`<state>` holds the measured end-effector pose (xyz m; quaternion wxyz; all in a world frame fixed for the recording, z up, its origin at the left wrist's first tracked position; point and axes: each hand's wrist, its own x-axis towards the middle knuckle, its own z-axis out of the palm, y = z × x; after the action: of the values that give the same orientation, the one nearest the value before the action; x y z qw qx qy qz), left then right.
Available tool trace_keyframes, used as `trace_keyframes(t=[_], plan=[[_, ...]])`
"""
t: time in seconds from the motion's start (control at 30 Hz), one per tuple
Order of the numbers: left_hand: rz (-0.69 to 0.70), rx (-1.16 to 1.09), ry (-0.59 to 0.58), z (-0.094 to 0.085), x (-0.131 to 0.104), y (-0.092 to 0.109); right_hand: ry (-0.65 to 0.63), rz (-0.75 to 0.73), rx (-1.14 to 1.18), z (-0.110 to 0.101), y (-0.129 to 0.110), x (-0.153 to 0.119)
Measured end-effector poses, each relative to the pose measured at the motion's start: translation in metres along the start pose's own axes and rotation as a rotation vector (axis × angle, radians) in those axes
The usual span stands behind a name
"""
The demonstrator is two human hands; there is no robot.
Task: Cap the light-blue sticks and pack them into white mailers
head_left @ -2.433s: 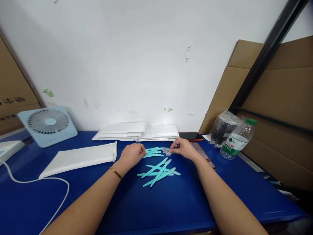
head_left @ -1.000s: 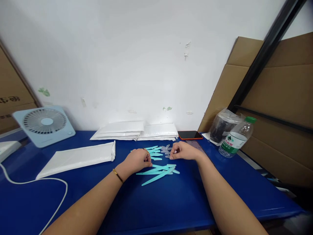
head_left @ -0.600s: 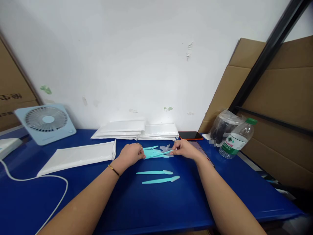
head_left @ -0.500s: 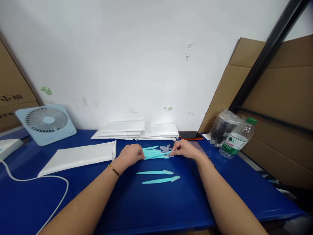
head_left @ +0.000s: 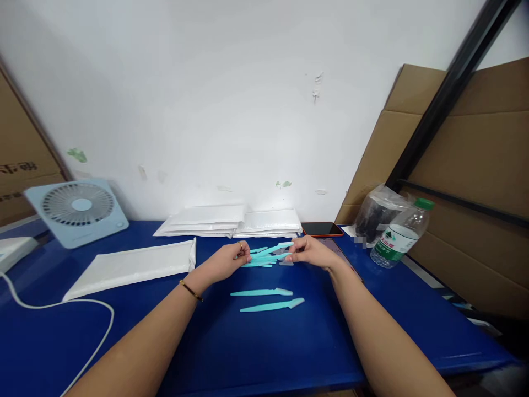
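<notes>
Several turquoise razors (head_left: 261, 258) lie in a pile on the blue table (head_left: 264, 347). At the pile's left end my left hand (head_left: 231, 260) pinches the handle ends of turquoise razors. My right hand (head_left: 308, 252) has its fingertips closed at the head end of a raised turquoise razor. Small clear plastic caps lie partly hidden beneath, beside the right fingertips. Nearer to me, two turquoise razors (head_left: 262, 292) (head_left: 271, 305) lie side by side, their heads pointing right.
White padded envelopes are stacked (head_left: 202, 219) by the wall, and one lies at left (head_left: 132, 266). A blue fan (head_left: 82, 205), a white cable (head_left: 108, 314), phones (head_left: 323, 229) and a water bottle (head_left: 399, 237) surround the work area.
My left hand has moved slightly right and up. Turquoise razors between the hands are now lifted and fanned at an angle, where one was held low across the pile.
</notes>
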<state>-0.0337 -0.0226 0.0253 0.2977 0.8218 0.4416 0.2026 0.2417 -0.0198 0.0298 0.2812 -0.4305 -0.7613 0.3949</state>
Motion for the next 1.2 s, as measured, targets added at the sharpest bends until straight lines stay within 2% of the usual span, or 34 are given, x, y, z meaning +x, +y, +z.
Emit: trace_keyframes(t=[0.1, 0.2, 0.33, 0.5, 0.7, 0.83, 0.93, 1.1, 1.2], plan=[[0.020, -0.128, -0.069, 0.000, 0.000, 0.002, 0.042, 0.024, 0.096, -0.001, 0.000, -0.001], [0.045, -0.221, -0.110, -0.001, 0.000, 0.003, 0.029, 0.043, 0.151, -0.001, -0.002, -0.001], [0.032, -0.219, -0.081, -0.001, 0.003, -0.001, 0.041, 0.071, 0.118, 0.001, -0.005, -0.002], [0.014, -0.269, -0.110, -0.005, 0.005, -0.011, 0.034, 0.086, 0.117, -0.001, -0.001, -0.002], [-0.010, -0.332, -0.164, -0.005, 0.005, -0.012, 0.037, 0.031, 0.351, 0.008, 0.003, 0.003], [-0.023, -0.351, -0.191, -0.005, 0.005, -0.007, 0.054, 0.056, 0.388, 0.016, 0.007, 0.008], [-0.034, -0.323, -0.177, -0.010, 0.005, -0.010, 0.080, 0.084, 0.389, 0.010, 0.010, 0.007], [-0.088, -0.246, -0.116, -0.020, 0.003, -0.023, 0.248, 0.101, 0.285, -0.007, 0.019, 0.002], [-0.065, -0.055, -0.042, -0.019, 0.003, -0.023, 0.215, 0.122, 0.097, -0.003, 0.026, 0.005]])
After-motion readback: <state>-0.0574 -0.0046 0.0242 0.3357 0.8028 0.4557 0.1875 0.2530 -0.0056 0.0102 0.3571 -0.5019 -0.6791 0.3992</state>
